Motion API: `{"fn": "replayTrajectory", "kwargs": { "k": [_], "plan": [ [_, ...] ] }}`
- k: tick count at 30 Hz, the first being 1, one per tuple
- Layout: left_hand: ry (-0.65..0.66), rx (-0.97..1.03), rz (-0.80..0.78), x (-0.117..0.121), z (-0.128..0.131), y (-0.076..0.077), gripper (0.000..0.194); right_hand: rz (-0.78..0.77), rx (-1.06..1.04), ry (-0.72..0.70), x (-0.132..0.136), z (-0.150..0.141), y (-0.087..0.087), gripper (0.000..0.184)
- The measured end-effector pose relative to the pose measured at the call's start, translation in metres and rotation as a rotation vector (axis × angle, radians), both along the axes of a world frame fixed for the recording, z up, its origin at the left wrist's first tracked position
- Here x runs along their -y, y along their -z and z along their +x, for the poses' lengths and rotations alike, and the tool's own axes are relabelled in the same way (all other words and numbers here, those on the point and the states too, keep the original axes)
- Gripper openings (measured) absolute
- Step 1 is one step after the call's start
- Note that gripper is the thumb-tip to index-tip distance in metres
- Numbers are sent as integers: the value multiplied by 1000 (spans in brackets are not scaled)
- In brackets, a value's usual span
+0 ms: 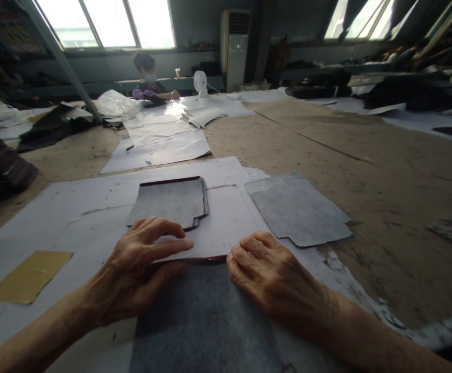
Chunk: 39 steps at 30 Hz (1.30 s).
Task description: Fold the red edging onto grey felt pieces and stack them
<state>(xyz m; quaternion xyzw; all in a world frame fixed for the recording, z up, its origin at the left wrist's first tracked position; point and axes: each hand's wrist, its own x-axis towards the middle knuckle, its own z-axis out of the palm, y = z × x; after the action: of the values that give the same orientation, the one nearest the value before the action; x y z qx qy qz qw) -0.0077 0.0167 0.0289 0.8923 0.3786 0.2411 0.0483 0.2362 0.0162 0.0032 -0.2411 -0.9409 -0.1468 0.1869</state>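
Grey cloth-like panel with a dark red edge [206, 321] lies on white paper [93, 191] over a broad brown tabletop [307, 129]. Its body runs from the fingertips toward the wearer, near end out of view. Stack of grey panels [167, 199] sits beyond the left hand [132, 264]; single grey panel [299, 207] beyond the right hand [264, 269]. Red edge runs crosswise between the hands, both about equally near. Left fingers: spread, thumb along the edge. Right fingers: curled together at its right end; pinching or pressing, cannot tell
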Motion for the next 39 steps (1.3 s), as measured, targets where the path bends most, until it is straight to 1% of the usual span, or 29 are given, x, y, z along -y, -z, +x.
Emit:
{"fn": "replayTrajectory", "kwargs": {
  "k": [2,3,5,7,8,10,11,13,14,16,19,22,26,29,30,32,34,36,37,38,39],
  "plan": [
    [7,-41,32,-1,3,-8,25,0,-1,6,0,0,0,24],
    [3,-43,17,-4,2,-12,23,-3,2,8,0,0,0,24],
    [-29,5,-61,-13,-4,-16,20,-9,15,11,1,-1,0,24],
    [-107,89,-114,-21,-11,-16,17,-14,21,15,1,-1,-1,24],
    [-145,115,-107,-23,-13,-15,15,-16,22,15,1,-1,-1,24],
    [-166,99,-17,-20,-11,-11,18,-23,17,12,1,-1,-1,25],
    [-137,61,38,-16,-6,-8,21,-24,8,10,1,-1,-1,25],
    [-21,-38,117,-5,10,0,28,-24,-18,9,1,-1,0,24],
    [41,-72,138,0,18,4,29,-22,-33,12,1,-1,0,24],
    [118,-90,153,6,31,12,30,-28,-53,18,0,-1,2,22],
    [135,-65,160,7,38,22,27,-48,-55,17,0,0,3,21],
    [147,-97,168,6,37,24,28,-45,-65,12,1,0,3,24],
    [144,-158,175,10,36,22,29,-44,-79,18,1,0,2,27],
    [117,-154,89,10,32,18,35,-44,-64,17,1,0,1,24],
    [93,-128,41,8,29,15,36,-42,-54,21,1,0,1,23],
    [0,-20,-29,5,24,8,32,-38,-36,28,1,1,2,22],
    [-109,80,9,3,24,0,23,-39,-25,27,1,1,2,22],
    [-157,84,99,3,31,-4,19,-44,-20,23,1,1,2,23],
    [-143,53,119,3,37,-4,19,-47,-26,22,1,1,2,24],
    [-109,26,106,5,45,-2,20,-54,-34,27,1,1,3,24],
    [-67,19,61,6,53,1,21,-61,-47,32,1,1,3,24]
  ]
}}
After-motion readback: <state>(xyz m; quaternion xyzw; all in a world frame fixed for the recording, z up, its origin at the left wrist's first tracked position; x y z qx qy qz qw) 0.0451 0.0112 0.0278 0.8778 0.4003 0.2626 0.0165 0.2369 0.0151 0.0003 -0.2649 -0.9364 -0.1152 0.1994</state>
